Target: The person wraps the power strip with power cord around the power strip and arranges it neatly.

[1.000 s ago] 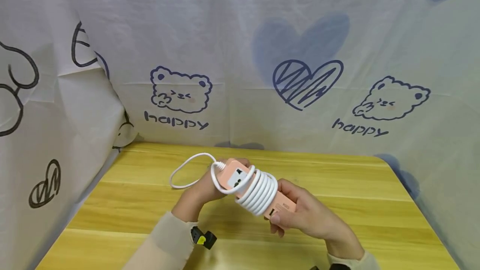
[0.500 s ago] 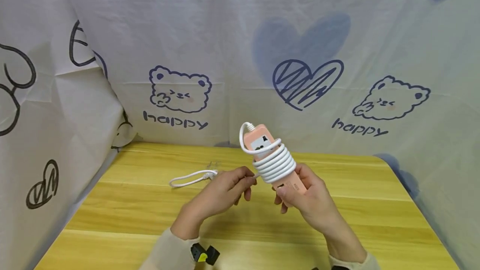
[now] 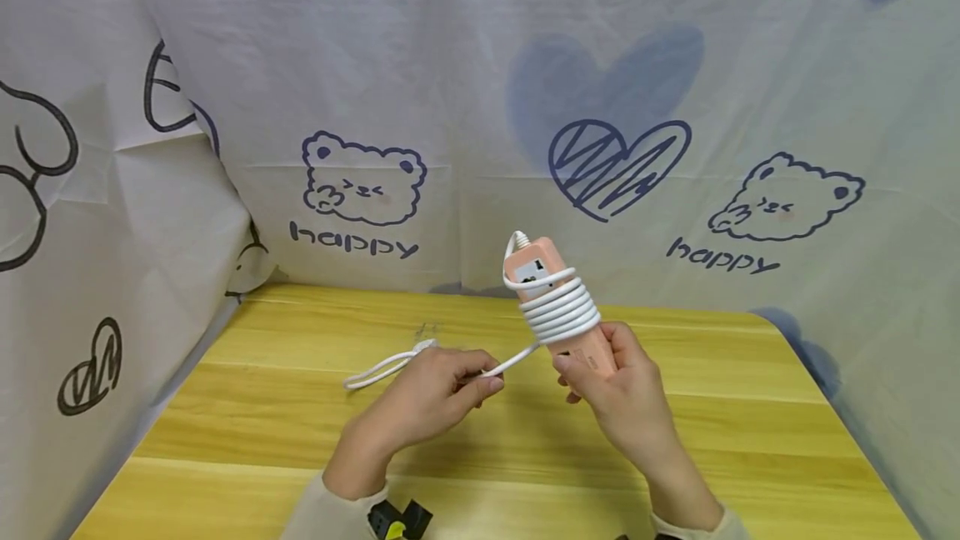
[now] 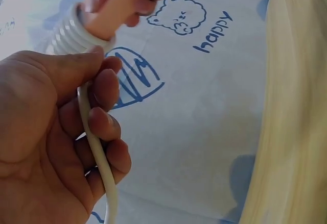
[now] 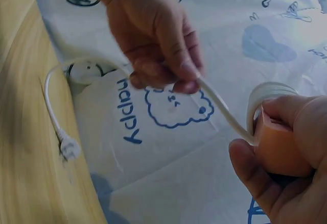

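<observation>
The power strip [image 3: 592, 348], peach-pink, is held up above the wood-grain table [image 3: 750, 423], tilted so that its cord end points up and to the left. The right hand [image 3: 630, 394] grips the strip's lower end, its thumb laid over the face and its fingers clamped round the far side. White cord [image 3: 562, 313] wraps the middle of the strip in several snug turns lying side by side, while one looser turn crosses the white socket panel [image 3: 532, 272] nearer the strip's upper end.

From the lowest turn the cord runs taut to the left hand [image 3: 431, 398], which is left of the strip and a little below its coils. There the thumb and forefinger are clamped on the cord, and the other fingers curl along it (the left wrist view shows this best). Beyond that hand the cord loops down to the plug [image 5: 70, 147], which rests on the table, well apart from the strip on its left. Behind the strip hangs a pale cloth [image 3: 465, 107] printed with hearts, bear faces and the word "happy".
</observation>
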### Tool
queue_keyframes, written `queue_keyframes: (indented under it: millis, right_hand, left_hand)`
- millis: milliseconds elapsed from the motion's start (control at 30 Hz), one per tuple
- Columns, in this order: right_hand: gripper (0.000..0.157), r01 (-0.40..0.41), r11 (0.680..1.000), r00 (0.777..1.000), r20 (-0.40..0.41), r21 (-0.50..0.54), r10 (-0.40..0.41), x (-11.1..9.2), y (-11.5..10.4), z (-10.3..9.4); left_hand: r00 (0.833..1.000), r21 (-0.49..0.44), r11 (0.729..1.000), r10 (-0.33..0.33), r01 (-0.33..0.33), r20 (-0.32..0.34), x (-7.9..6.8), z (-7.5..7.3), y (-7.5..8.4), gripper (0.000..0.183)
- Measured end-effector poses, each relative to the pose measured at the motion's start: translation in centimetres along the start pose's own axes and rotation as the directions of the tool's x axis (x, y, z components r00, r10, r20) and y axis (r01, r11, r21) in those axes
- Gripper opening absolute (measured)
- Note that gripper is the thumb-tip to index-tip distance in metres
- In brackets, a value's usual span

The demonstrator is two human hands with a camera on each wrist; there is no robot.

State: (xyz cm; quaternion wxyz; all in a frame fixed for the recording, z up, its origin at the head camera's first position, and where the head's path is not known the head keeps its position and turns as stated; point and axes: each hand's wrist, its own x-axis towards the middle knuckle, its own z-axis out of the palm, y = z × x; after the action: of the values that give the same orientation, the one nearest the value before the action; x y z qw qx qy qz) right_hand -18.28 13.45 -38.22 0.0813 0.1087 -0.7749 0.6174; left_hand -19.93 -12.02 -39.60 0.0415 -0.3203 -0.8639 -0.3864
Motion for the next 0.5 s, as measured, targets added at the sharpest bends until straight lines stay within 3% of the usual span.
queue_keyframes:
  millis: [267, 367, 500]
  right_hand:
    - [0.04, -0.017, 0.978, 0.992, -0.122, -0.207, -0.009, 0.2, 0.6, 0.3]
    - [0.04, -0.032, 0.961, 0.988, -0.157, -0.276, -0.012, 0.4, 0.8, 0.1]
    - [0.043, -0.041, 0.935, 0.981, -0.191, -0.352, -0.029, 0.5, 0.9, -0.4]
  left_hand:
    - [1.0, 0.166, 0.986, -0.004, 0.004, 0.003, -0.3, -0.5, 0.2, 0.005]
    - [0.998, 0.223, 0.973, -0.055, 0.058, -0.019, -0.5, -0.9, 0.2, 0.004]
    - [0.986, 0.205, 0.964, -0.16, 0.167, -0.047, -0.7, -1.4, 0.3, 0.005]
